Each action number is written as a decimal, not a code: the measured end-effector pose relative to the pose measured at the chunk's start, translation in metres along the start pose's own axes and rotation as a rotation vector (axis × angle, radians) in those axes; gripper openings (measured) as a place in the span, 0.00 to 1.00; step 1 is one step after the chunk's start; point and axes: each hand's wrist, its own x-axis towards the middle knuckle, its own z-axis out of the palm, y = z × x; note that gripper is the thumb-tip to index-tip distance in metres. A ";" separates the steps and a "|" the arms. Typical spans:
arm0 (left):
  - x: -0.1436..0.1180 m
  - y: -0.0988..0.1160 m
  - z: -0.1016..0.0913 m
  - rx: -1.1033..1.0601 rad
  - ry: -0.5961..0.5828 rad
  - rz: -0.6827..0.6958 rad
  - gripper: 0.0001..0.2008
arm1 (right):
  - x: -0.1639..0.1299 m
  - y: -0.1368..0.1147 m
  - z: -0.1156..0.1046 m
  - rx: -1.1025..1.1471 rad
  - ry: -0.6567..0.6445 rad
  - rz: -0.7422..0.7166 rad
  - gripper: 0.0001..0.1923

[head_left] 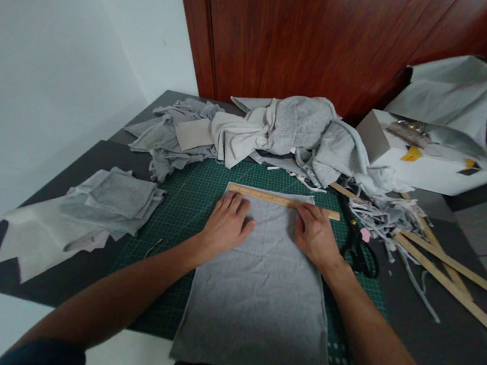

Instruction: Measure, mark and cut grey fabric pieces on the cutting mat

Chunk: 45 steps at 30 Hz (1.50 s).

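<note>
On green cutting mat (185, 198), pressed grey fabric panel (262, 284) flat with left hand (226, 224) and right hand (316, 236), palms open, gripping nothing; next called for lining up wooden ruler (282, 200) squarely

Grey cloth (262, 284) near edge cut off; scissors (358, 250) half-hidden.

Head view, close above table (438, 355)

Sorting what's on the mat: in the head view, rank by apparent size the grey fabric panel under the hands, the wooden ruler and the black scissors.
1. Grey fabric panel, largest, though nearest the camera.
2. Wooden ruler, long but thin.
3. Black scissors, smallest.
</note>
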 end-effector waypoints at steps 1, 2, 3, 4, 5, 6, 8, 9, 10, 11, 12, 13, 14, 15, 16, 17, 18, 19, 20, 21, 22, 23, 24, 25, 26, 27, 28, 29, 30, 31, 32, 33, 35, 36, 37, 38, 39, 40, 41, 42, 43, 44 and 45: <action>0.000 0.000 0.000 -0.006 0.002 -0.004 0.21 | 0.000 -0.002 0.001 -0.012 -0.008 0.002 0.19; 0.000 0.000 0.000 -0.012 0.003 -0.007 0.21 | 0.000 -0.004 0.001 -0.026 -0.012 0.008 0.18; 0.000 0.000 0.001 -0.016 0.004 -0.010 0.21 | 0.000 -0.006 0.002 -0.043 -0.012 0.020 0.18; 0.001 0.000 0.001 -0.019 0.005 -0.012 0.21 | -0.001 -0.007 0.003 -0.061 -0.009 0.039 0.17; 0.001 0.000 0.001 -0.024 0.006 -0.017 0.21 | -0.001 -0.009 0.004 -0.078 -0.005 0.062 0.16; 0.001 0.000 0.001 -0.027 0.008 -0.021 0.21 | -0.001 -0.010 0.005 -0.095 0.001 0.089 0.15; 0.001 0.000 0.001 -0.028 0.011 -0.030 0.21 | -0.002 -0.012 0.007 -0.121 0.019 0.134 0.15; 0.001 0.000 0.001 -0.024 0.012 -0.032 0.21 | -0.002 -0.013 0.008 -0.130 0.031 0.149 0.15; 0.001 0.000 0.001 -0.017 0.010 -0.033 0.21 | -0.003 -0.014 0.009 -0.139 0.045 0.160 0.15; 0.001 0.000 0.001 -0.009 0.008 -0.033 0.21 | -0.004 -0.015 0.011 -0.148 0.057 0.168 0.15; 0.001 0.000 0.001 -0.001 0.007 -0.035 0.22 | -0.004 -0.015 0.012 -0.156 0.068 0.173 0.15; 0.002 0.000 0.001 0.004 0.005 -0.037 0.22 | -0.005 -0.016 0.012 -0.164 0.077 0.178 0.16; 0.002 0.000 0.001 0.005 0.005 -0.039 0.23 | -0.005 -0.016 0.013 -0.168 0.083 0.179 0.17; 0.002 0.000 0.001 0.002 0.005 -0.042 0.24 | -0.006 -0.016 0.013 -0.168 0.087 0.178 0.18; 0.001 0.000 0.002 -0.005 0.006 -0.045 0.25 | -0.006 -0.017 0.012 -0.165 0.090 0.174 0.19; 0.001 0.000 0.002 -0.013 0.009 -0.047 0.26 | -0.006 -0.017 0.011 -0.161 0.091 0.170 0.20; 0.001 0.000 0.002 -0.020 0.013 -0.047 0.27 | -0.005 -0.017 0.010 -0.158 0.089 0.168 0.21; 0.001 0.000 0.003 -0.025 0.019 -0.048 0.28 | -0.005 -0.018 0.009 -0.157 0.082 0.165 0.22; 0.000 0.000 0.003 -0.028 0.023 -0.050 0.28 | -0.005 -0.019 0.008 -0.158 0.072 0.163 0.23; 0.000 0.000 0.004 -0.028 0.025 -0.052 0.28 | -0.005 -0.019 0.006 -0.161 0.060 0.160 0.23; -0.001 0.000 0.004 -0.027 0.025 -0.053 0.28 | -0.005 -0.020 0.006 -0.163 0.044 0.154 0.23; -0.001 0.000 0.004 -0.026 0.024 -0.055 0.29 | -0.005 -0.021 0.005 -0.165 0.029 0.145 0.23; -0.001 0.000 0.005 -0.023 0.024 -0.057 0.29 | -0.005 -0.022 0.005 -0.165 0.017 0.134 0.23; -0.001 0.000 0.005 -0.020 0.024 -0.057 0.29 | -0.006 -0.022 0.006 -0.165 0.010 0.122 0.22; -0.002 0.000 0.005 -0.014 0.025 -0.055 0.29 | -0.006 -0.023 0.006 -0.165 0.009 0.111 0.22; -0.002 0.000 0.005 -0.006 0.027 -0.052 0.29 | -0.006 -0.023 0.007 -0.164 0.013 0.101 0.23; -0.002 0.000 0.005 0.004 0.028 -0.050 0.29 | -0.007 -0.023 0.008 -0.163 0.019 0.092 0.23; -0.002 0.000 0.005 0.014 0.029 -0.049 0.29 | -0.007 -0.023 0.008 -0.163 0.025 0.086 0.23; -0.002 0.000 0.005 0.021 0.028 -0.050 0.29 | -0.007 -0.023 0.008 -0.163 0.028 0.083 0.23; -0.003 0.000 0.005 0.024 0.027 -0.051 0.29 | -0.007 -0.022 0.009 -0.163 0.027 0.081 0.23; -0.003 0.000 0.005 0.025 0.025 -0.054 0.29 | -0.007 -0.021 0.009 -0.164 0.022 0.081 0.23; -0.003 0.000 0.005 0.022 0.022 -0.059 0.29 | -0.007 -0.020 0.009 -0.168 0.017 0.087 0.23; -0.003 0.000 0.006 0.014 0.012 -0.068 0.30 | -0.007 -0.017 0.009 -0.183 0.009 0.108 0.24; -0.002 0.000 0.006 0.012 0.008 -0.072 0.30 | -0.007 -0.016 0.009 -0.192 0.005 0.121 0.24; -0.002 0.000 0.006 0.012 0.006 -0.076 0.30 | -0.007 -0.014 0.010 -0.198 0.003 0.132 0.25; -0.002 0.000 0.006 0.013 0.005 -0.079 0.30 | -0.008 -0.014 0.010 -0.201 0.001 0.137 0.25; -0.002 0.000 0.007 0.013 0.004 -0.081 0.30 | -0.008 -0.014 0.010 -0.200 -0.002 0.136 0.25; -0.002 0.000 0.007 0.013 0.002 -0.082 0.31 | -0.008 -0.014 0.010 -0.198 -0.006 0.130 0.25; -0.002 0.000 0.007 0.011 0.000 -0.084 0.31 | -0.009 -0.014 0.010 -0.196 -0.008 0.123 0.24; -0.001 0.001 0.007 0.007 -0.004 -0.086 0.31 | -0.009 -0.015 0.010 -0.196 -0.010 0.117 0.24; -0.001 0.001 0.007 0.001 -0.006 -0.087 0.32 | -0.009 -0.015 0.010 -0.197 -0.012 0.113 0.24; -0.001 0.001 0.007 -0.005 -0.007 -0.089 0.31 | -0.009 -0.016 0.009 -0.196 -0.013 0.111 0.24; -0.001 0.001 0.006 -0.011 -0.007 -0.091 0.31 | -0.009 -0.017 0.009 -0.195 -0.013 0.110 0.24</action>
